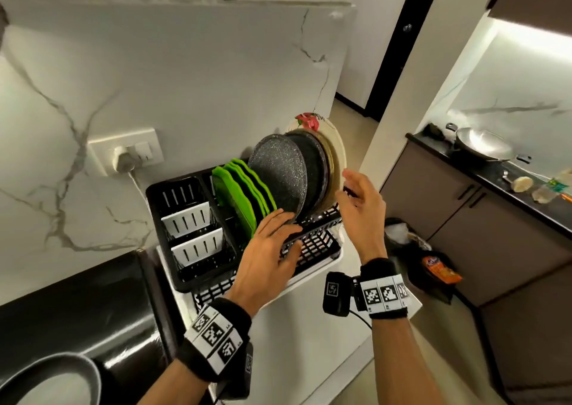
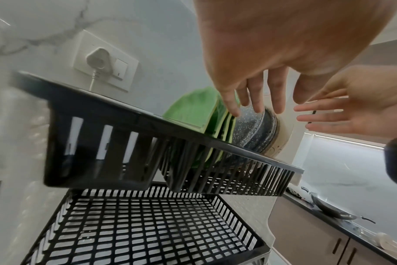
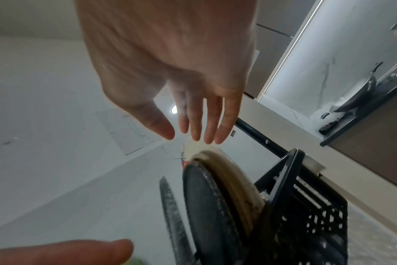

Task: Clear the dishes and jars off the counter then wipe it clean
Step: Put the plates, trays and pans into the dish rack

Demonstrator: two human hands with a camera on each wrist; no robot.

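Both hands are spread with straight, relaxed fingers and hold nothing: the left hand (image 1: 268,250) reaches palm-down over the front rim of the black slatted plastic dish rack (image 1: 192,219), its fingertips (image 2: 236,112) at the lower edge of the round speckled dark-grey plate (image 1: 278,178). The right hand (image 1: 362,209) hovers upright just beside the rack's right end. The grey plates stand on edge between wavy green plastic plates (image 1: 241,194) and a cream floral plate (image 1: 335,157), the rack sitting on the white tabletop (image 1: 309,327).
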